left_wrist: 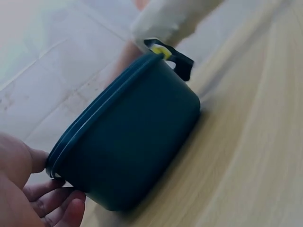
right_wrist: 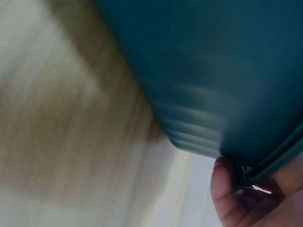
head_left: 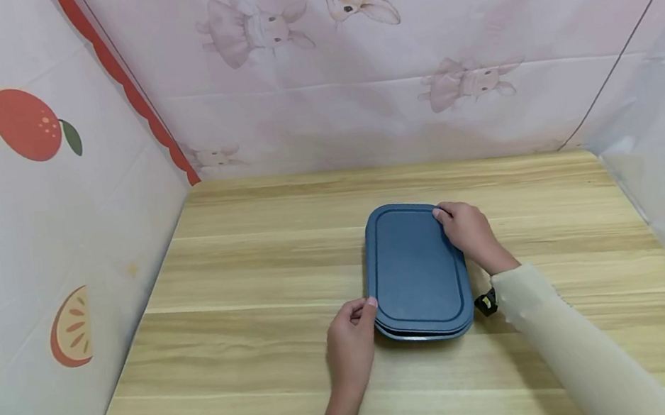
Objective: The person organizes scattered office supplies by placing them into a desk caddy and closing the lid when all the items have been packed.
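Observation:
A dark blue rectangular container (left_wrist: 137,137) stands on the table, with a matching lid (head_left: 415,263) over its top. Along the near edge a thin dark gap shows between lid and container. My left hand (head_left: 352,341) pinches the rim at the near left side; its thumb lies at the lid's edge and its fingers curl below, against the container's wall. At the far right corner my right hand (head_left: 467,227) pinches the rim, with the thumb on top and fingertips underneath. What the container holds is hidden.
The pale wooden table (head_left: 244,307) extends around the container on all sides. A printed cloth (head_left: 319,116) with rabbits hangs behind it. Another cloth with fruit pictures (head_left: 26,124) closes off the left side. Black wrist devices (head_left: 486,303) sit at both sleeves.

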The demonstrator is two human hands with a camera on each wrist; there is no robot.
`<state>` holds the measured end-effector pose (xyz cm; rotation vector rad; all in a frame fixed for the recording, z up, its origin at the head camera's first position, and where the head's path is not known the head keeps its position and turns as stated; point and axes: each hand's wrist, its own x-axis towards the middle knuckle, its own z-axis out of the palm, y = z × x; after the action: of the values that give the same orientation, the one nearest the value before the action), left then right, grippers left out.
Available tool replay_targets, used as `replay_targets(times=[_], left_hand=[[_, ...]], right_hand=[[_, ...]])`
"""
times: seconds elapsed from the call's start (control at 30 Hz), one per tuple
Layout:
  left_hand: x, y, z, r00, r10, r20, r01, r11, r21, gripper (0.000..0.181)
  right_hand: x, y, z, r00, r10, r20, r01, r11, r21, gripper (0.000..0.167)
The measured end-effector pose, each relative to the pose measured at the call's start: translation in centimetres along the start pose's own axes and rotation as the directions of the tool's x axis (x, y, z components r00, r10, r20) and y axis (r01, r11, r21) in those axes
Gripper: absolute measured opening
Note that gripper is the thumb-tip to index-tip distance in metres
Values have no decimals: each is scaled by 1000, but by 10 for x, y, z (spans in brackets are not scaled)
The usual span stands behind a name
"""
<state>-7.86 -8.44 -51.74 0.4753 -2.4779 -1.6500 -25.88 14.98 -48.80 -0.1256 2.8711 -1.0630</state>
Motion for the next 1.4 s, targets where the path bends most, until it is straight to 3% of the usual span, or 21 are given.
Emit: replay_targets(times=[0.2,0.47,0.67,0.9,1.03,1.1,1.4], left_hand=[[7,-4,-1,998,-57,38,63,980,-190,31],[9,-1,2,980,-110,167,157,938,-308,34],[10,-1,1,958,-104,268,195,920,-340,39],[20,-4,-5,913,-123,389,281,881,-381,35],[22,-7,-6,896,-135,422,311,871,-382,31],[22,-7,-6,892,-137,431,320,865,-387,30],[17,-3,-10,895,-138,425,313,871,-378,37]], right_hand=[[1,1,2,999,4,-37,-4,1000,27,46],[6,4,4,998,13,-56,-12,1000,13,46],[6,5,3,999,25,-23,-24,999,27,49],[7,4,1,999,32,28,-33,999,39,49],[9,4,1,999,22,40,-24,999,30,49],[9,4,0,999,20,42,-21,999,24,49],[4,2,-1,996,21,91,-21,1000,-3,48]])
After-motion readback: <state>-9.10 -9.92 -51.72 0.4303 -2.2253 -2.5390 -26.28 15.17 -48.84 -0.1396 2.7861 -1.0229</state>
